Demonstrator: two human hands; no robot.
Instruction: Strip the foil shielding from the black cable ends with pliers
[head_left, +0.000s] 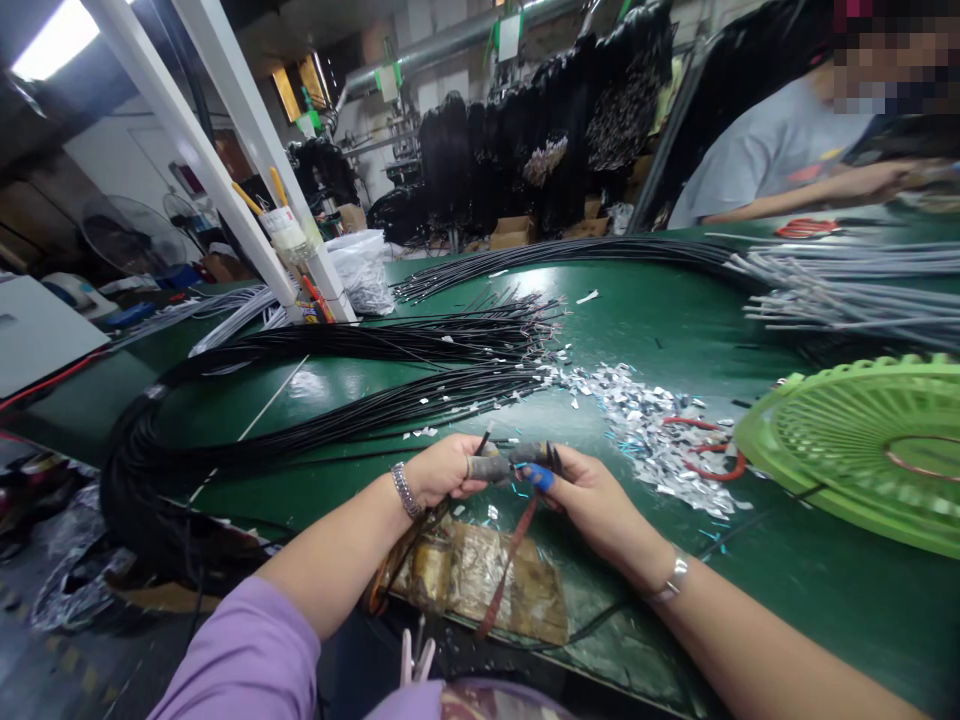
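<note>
Glossy green table [637, 310]: left hand [442, 470], grip closed around thin black cable [486, 438]; right hand [596, 492], grip state indiscernible.

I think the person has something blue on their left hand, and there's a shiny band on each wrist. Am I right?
Not quite: the blue covering is on the right hand, not the left hand, as the head view shows. Each wrist does have a shiny band.
</note>
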